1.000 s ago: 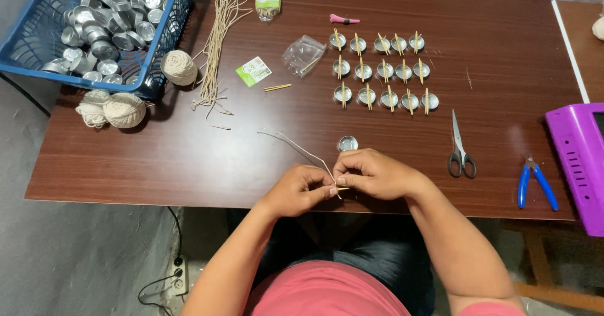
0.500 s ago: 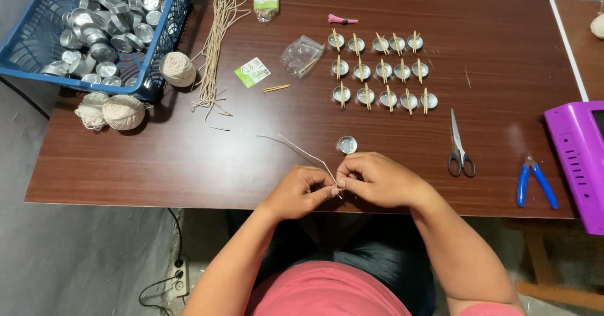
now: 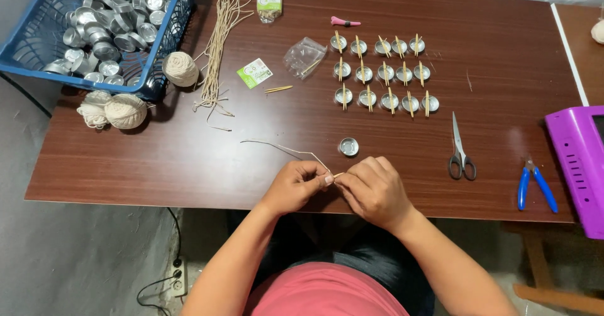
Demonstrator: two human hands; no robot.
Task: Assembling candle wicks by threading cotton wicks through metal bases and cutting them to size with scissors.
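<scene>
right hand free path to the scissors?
Probably yes. The scissors lie flat on bare table to the side of the right hand, nothing between them. But that hand and the left hand are both pinching the wick string, which it would need to release.

Both forearms rise from the bottom of the view and converge toward the centre, elbows spread wide toward 7 and 5 o'clock. The left hand sits at about 9 o'clock of the right hand, and the two meet at their fingertips. The left hand is curled, knuckles up, thumb and forefinger pressed together in a pinch that points toward 3 o'clock. The right hand is arched, back of the hand to the camera, fingers folded in and pinching toward 9 o'clock. The left wrist is nearly straight; the right wrist bends slightly inward. Both forearms are bare.
</scene>
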